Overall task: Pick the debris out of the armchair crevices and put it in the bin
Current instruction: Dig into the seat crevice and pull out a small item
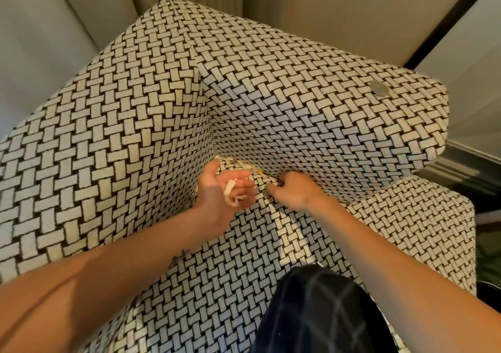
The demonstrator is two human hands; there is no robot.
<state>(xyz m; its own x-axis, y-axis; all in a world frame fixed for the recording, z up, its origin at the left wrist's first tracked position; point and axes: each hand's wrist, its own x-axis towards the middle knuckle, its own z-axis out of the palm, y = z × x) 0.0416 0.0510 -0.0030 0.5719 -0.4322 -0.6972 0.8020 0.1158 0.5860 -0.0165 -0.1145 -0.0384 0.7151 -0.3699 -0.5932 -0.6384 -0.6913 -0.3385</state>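
Your left grip (pixel 225 190) is curled round a small wad of white crumpled paper scraps (pixel 233 193), held against the palm with the fingers folded over it. Your right grip (pixel 292 192) lies just beside it, knuckles up and fingertips tucked down at the seam of the black-and-cream basket-weave armchair (pixel 271 95). The fingertips are hidden, so you cannot tell whether it pinches a piece or only probes the fabric.

The job looks partly done. Some debris is out of the chair and in your left grip, but none of it has reached the bin, which is nowhere in view. More is left: a line of pale and yellowish crumbs and bits (pixel 244 164) sits in the crevice where the seat meets the inner corner of back and arm. It lies just beyond your left fingertips and close to the right grip's fingers, within easy reach of both.

A round grey disc (pixel 379 88), perhaps a coin, lies on top of the chair's arm, well apart from both grips; it may also want collecting.
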